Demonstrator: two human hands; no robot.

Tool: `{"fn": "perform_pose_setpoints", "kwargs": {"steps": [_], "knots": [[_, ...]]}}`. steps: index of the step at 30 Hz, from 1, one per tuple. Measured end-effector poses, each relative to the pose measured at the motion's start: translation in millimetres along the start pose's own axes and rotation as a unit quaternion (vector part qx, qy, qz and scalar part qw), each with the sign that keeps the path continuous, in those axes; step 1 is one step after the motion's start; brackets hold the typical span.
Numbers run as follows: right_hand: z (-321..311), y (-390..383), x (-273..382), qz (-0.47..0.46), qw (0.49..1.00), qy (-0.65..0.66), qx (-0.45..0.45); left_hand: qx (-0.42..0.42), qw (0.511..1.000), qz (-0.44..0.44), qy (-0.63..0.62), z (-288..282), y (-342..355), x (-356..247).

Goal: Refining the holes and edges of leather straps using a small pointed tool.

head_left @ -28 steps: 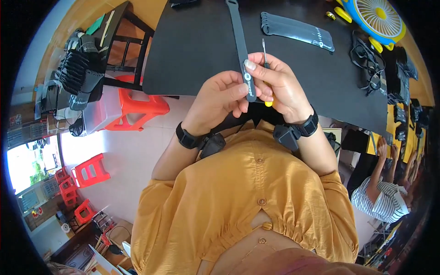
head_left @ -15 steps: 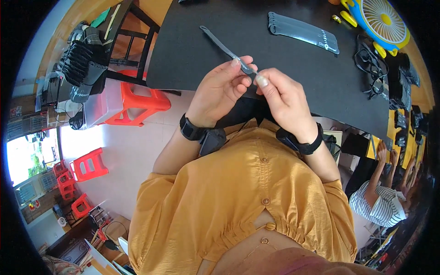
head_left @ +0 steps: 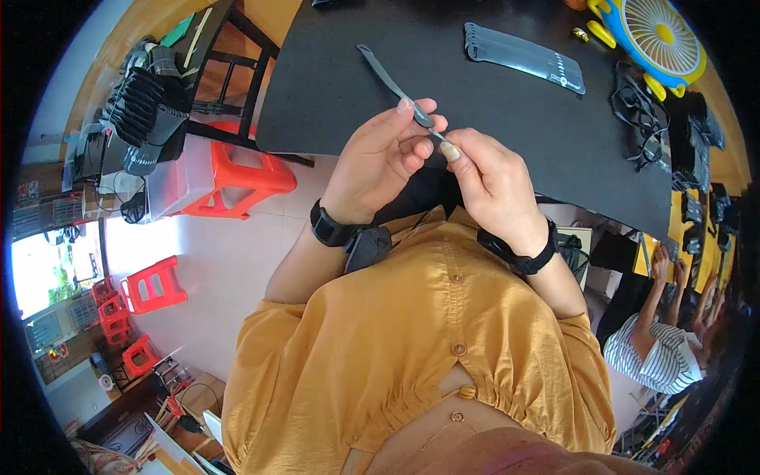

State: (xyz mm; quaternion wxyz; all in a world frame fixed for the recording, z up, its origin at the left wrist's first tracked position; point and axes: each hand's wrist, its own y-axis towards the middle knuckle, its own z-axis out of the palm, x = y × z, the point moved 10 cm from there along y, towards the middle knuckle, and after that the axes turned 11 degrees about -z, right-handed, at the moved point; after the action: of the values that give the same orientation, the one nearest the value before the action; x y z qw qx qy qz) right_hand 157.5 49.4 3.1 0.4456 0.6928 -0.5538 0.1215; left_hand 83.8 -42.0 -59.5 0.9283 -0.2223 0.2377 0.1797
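Note:
A narrow dark grey strap-like strip (head_left: 383, 75) slants over the near part of the black table, its far end free. Pinched between thumb and fingers, its near part is in my left hand (head_left: 384, 146). My right hand (head_left: 495, 174) is closed at the strip's near end, thumb pressed on the forefinger. A thin pale piece (head_left: 437, 134) shows between the two hands; what it is, I cannot make out. Farther off on the table lies an overlapped row of similar grey strips (head_left: 522, 59).
On the black table (head_left: 332, 103), a blue and yellow fan (head_left: 663, 36) stands at far right, near tangled black straps (head_left: 640, 115). Red stools (head_left: 249, 178) and a pile of black strips (head_left: 138, 111) are at left. A person in a striped top (head_left: 653, 352) works at right.
The strip's far end has shifted slightly right. My right hand has moved slightly down, and more of the thin pale piece shows between my hands.

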Motion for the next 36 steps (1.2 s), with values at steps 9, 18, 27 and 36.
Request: {"fn": "perform_pose_setpoints", "kwargs": {"steps": [9,18,27,36], "knots": [[3.7,-3.0,-4.5,0.021,0.999,0.024,-0.002,-0.01,1.0,0.003,0.004,-1.7,-2.3,1.6],[9.4,-3.8,-8.4,0.067,0.995,0.075,0.004,-0.038,0.996,0.061,0.049,-8.2,-2.2,-1.7],[18.0,-5.4,-10.6,0.07,0.993,0.09,0.007,-0.018,0.998,0.058,-0.007,-11.4,2.1,2.1],[22.1,-4.9,-9.1,0.083,0.992,0.097,0.019,-0.011,0.998,0.062,-0.01,-14.9,3.4,3.9]]}}
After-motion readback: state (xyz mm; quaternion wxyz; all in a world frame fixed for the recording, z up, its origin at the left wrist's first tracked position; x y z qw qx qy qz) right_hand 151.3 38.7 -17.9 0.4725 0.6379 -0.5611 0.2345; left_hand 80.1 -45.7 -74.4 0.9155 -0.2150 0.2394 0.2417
